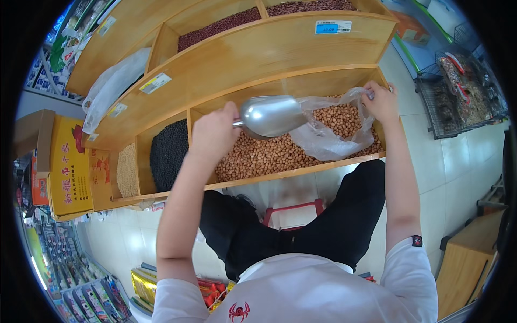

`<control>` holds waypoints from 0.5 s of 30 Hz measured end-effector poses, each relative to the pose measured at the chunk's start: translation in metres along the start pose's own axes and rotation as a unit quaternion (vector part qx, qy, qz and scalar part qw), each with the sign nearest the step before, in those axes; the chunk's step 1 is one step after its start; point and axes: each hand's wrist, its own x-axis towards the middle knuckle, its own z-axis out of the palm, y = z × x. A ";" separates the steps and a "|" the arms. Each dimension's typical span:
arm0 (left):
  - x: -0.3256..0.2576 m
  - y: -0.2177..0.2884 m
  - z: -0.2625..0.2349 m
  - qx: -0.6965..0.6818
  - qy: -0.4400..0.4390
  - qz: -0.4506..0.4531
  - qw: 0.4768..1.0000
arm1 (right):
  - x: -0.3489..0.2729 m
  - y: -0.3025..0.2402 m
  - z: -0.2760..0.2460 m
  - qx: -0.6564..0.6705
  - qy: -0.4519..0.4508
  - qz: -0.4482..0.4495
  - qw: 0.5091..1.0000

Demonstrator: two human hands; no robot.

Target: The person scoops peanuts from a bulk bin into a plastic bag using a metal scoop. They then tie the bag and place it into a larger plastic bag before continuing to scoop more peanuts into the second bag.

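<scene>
My left hand [214,135] is closed round the handle of a shiny metal scoop [272,115]. The scoop lies level above the bin, its front end pointing right and meeting the mouth of a clear plastic bag [319,141]. Whether anything is in the scoop's bowl, I cannot see. At the bag's far right rim, my right hand [381,101] pinches the plastic and holds the mouth wide. Reddish-tan kernels that look like peanuts [250,159] fill the wooden bin under the scoop and bag. More of them show within the bag's rim; whether inside it or through it, I cannot tell.
Left of the peanuts, the wooden shelf [280,47] has compartments of black beans [170,153] and pale yellow grains [127,171]. Dark red beans [218,29] fill an upper bin. A yellow carton [70,167] stands at left, a wire rack [431,102] at right, a red-framed stool [293,212] below.
</scene>
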 end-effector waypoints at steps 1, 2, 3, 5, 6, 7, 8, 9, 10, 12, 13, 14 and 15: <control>-0.004 -0.007 -0.009 0.016 -0.011 -0.005 1.000 | 0.000 0.002 -0.001 0.000 -0.001 -0.001 1.000; -0.010 -0.012 -0.019 0.029 -0.008 0.007 1.000 | 0.000 0.003 -0.003 0.000 -0.001 -0.001 1.000; -0.014 -0.027 -0.025 0.052 -0.031 -0.003 0.998 | 0.000 -0.001 -0.001 0.003 0.001 -0.001 1.000; -0.025 -0.050 -0.031 0.097 -0.056 -0.012 0.994 | -0.001 -0.004 0.000 0.002 -0.004 0.000 1.000; -0.030 -0.062 -0.032 0.121 -0.056 0.003 0.991 | 0.000 -0.004 0.000 0.001 -0.002 -0.002 1.000; -0.033 -0.070 -0.033 0.150 -0.068 0.001 0.986 | 0.000 -0.004 -0.001 0.000 0.000 -0.004 1.000; -0.034 -0.076 -0.033 0.178 -0.079 -0.001 0.981 | 0.000 -0.004 -0.001 -0.001 0.002 -0.005 1.000; -0.036 -0.078 -0.034 0.206 -0.091 -0.003 0.974 | 0.001 -0.005 -0.002 -0.004 0.001 -0.005 1.000; -0.037 -0.075 -0.034 0.237 -0.109 -0.019 0.965 | 0.000 -0.005 -0.002 -0.008 -0.001 -0.005 1.000; -0.040 -0.070 -0.034 0.272 -0.129 -0.022 0.953 | 0.000 -0.006 -0.004 -0.011 -0.007 -0.002 1.000; -0.040 -0.067 -0.034 0.289 -0.138 -0.024 0.947 | 0.000 -0.007 -0.005 -0.011 -0.012 0.001 1.000; -0.041 -0.065 -0.033 0.300 -0.151 -0.013 0.942 | 0.000 -0.009 -0.006 -0.011 -0.017 0.004 1.000; -0.041 -0.062 -0.031 0.310 -0.162 -0.002 0.937 | 0.000 -0.009 -0.006 -0.011 -0.016 0.004 1.000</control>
